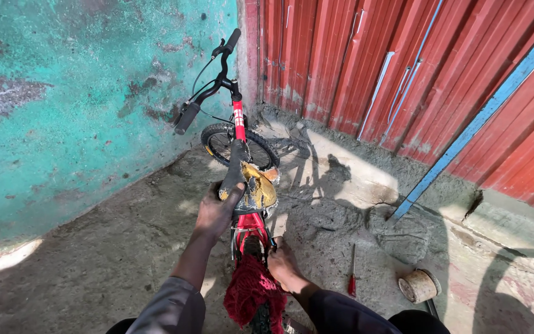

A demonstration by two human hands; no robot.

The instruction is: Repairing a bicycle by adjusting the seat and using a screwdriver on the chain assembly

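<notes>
While the small red-framed bicycle (pixel 240 133) stands upright near the teal plaster wall (pixel 63 111), the left hand (pixel 216 210) grips its torn yellow saddle (pixel 254 188); the right hand (pixel 282 263) works behind the saddle, grasp indiscernible. A red-handled screwdriver (pixel 353 272) lies unused right of the bicycle.

single head-worn view, looking steeply down and forward over the left hand (pixel 216 212) gripping the saddle (pixel 248 184), close in; corner walls beyond that grip.

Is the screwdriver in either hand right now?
No. The red-handled screwdriver lies on the ground; the left hand grips the torn bicycle saddle and the right hand is at the rear frame.
</notes>
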